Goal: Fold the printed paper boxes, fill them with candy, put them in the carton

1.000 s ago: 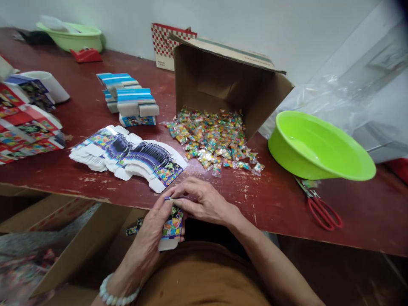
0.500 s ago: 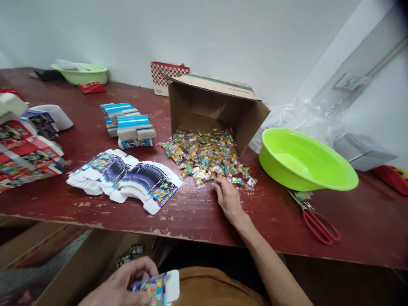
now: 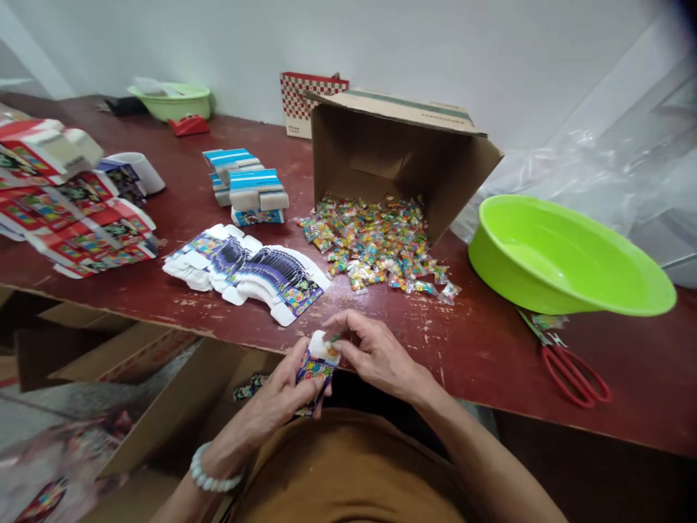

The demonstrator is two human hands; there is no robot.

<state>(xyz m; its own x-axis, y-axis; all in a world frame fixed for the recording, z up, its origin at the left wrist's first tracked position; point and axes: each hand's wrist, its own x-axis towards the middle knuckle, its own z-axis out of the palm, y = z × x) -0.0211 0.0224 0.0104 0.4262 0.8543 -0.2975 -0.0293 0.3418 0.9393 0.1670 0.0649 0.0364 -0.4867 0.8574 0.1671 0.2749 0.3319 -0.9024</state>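
- Right hand (image 3: 384,359) is sitting back by the left hand (image 3: 280,392) now, after being out at the heap of candy packets (image 3: 375,243) half a second ago; the left is sitting higher too, up from down by the lap, bringing the small printed box (image 3: 316,369) along with it.
- Left-hand grip: fingers and thumb are wrapping the box around its sides, looking snug rather than crushing.
- Right-hand grip: thumb and fingertips are pinching what's looking like one candy packet (image 3: 332,350). It's blurring a bit, so I'm not swearing to exactly how much is in there.
- Handling, just my guess: the box is looking super light, thin and bendy, probably creasing easily if anyone's squeezing the middle. Side walls near the folded edges are seeming like the best hold. The packet's wrapper is likely being slick and crinkly, with small hard bits shifting inside, so pinching a flat end is making sense.
- Where it's lying: the box is tilting in the left hand, its white flap (image 3: 316,341) pointing away from the body and poking out past the fingers. The packet is hovering right by that flap, at the right fingertips; whether they're touching, I'm not able to tell.
- Both hands are working near the front edge of the red table (image 3: 435,341), with flattened cartons (image 3: 247,269) lying just beyond.
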